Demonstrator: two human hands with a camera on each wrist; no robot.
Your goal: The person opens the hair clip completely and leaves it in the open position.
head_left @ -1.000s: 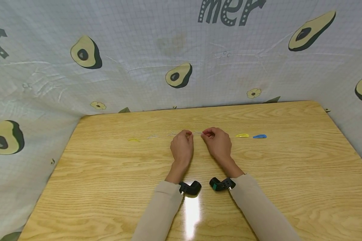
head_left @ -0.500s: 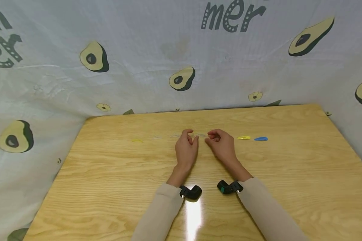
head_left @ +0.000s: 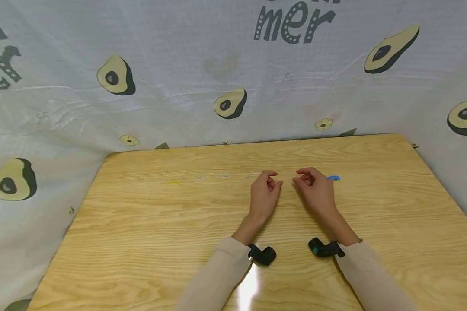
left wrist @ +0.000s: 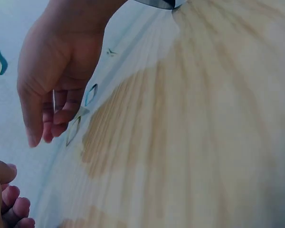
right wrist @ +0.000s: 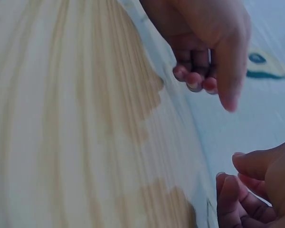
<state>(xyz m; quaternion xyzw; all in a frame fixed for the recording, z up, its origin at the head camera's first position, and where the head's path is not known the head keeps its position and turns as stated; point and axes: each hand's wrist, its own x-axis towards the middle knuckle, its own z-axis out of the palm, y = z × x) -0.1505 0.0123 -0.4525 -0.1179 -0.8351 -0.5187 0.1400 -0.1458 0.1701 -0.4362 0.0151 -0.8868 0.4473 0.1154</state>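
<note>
Wooden worktop carries pale clips in a row, while left hand and right hand, fingers loosely curled and empty, hover near the small blue teardrop hair clip, untouched.

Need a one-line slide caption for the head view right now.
Two hands, left hand and right hand, hover loosely curled over a wooden table beside a blue hair clip, with an avocado-print cloth behind.

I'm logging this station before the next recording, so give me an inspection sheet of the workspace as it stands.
Surface: wooden table, bare grain, a glare patch near the front edge.
Job's things: blue hair clip beside the right hand; pale clips and a yellow clip in a row to the left.
Clutter: nothing seen.
Grippers: left hand and right hand loosely curled, holding nothing visible.
Cables: nothing seen.
Surroundings: avocado-print cloth behind the table.
</note>
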